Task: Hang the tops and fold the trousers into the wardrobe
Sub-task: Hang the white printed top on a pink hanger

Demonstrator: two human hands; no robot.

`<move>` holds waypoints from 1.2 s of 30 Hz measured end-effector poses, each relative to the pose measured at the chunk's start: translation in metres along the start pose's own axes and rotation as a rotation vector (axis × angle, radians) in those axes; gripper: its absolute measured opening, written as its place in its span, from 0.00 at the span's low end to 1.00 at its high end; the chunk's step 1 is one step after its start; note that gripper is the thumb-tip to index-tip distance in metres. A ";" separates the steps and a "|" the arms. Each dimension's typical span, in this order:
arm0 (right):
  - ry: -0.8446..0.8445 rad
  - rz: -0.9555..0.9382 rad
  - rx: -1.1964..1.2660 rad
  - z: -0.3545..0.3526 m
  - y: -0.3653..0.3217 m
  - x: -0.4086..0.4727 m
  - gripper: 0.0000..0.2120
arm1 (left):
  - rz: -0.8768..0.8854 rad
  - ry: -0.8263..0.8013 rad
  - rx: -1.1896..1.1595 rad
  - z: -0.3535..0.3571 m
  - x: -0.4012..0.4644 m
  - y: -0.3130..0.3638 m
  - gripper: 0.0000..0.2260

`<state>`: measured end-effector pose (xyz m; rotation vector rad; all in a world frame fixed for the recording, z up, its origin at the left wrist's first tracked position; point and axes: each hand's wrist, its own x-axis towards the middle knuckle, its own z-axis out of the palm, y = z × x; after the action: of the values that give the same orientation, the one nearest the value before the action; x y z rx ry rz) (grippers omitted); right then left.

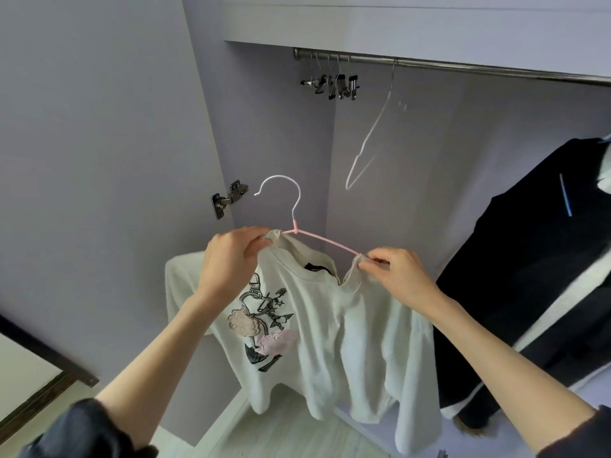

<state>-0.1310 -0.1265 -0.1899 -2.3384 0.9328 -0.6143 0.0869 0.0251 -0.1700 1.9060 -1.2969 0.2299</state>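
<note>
A white T-shirt (330,325) with a cartoon print hangs in front of me, partly threaded onto a pink hanger (325,241) with a white hook. My left hand (231,256) grips the collar and the hanger's left arm together. My right hand (393,272) pinches the collar's right edge against the hanger's right end. The hanger's right arm shows bare above the neckline. The wardrobe rail (463,66) runs above, well clear of the hook.
An empty white hanger (370,140) dangles from the rail. Several metal clip hangers (334,82) bunch at the rail's left end. A dark jacket (529,276) hangs at the right. The open wardrobe door (99,143) with its hinge (228,198) stands on the left.
</note>
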 end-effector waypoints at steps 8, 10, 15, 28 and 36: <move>0.257 -0.063 -0.029 -0.014 0.011 0.001 0.05 | -0.036 -0.127 0.095 0.001 0.007 -0.014 0.08; 0.276 -0.071 -0.020 -0.018 0.014 0.002 0.04 | -0.027 -0.128 0.093 0.001 0.009 -0.018 0.08; 0.304 -0.071 0.000 -0.028 0.022 -0.003 0.05 | -0.001 -0.219 0.107 -0.008 -0.002 -0.034 0.10; 0.281 0.038 -0.112 -0.028 0.046 -0.001 0.05 | -0.006 -0.220 0.186 -0.010 -0.016 -0.051 0.09; 0.305 0.095 -0.059 -0.038 0.062 -0.003 0.08 | -0.129 -0.012 0.215 -0.019 -0.025 -0.061 0.12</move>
<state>-0.1844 -0.1738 -0.2011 -2.2744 1.2033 -0.9329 0.1327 0.0650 -0.2023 2.1662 -1.1910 0.3025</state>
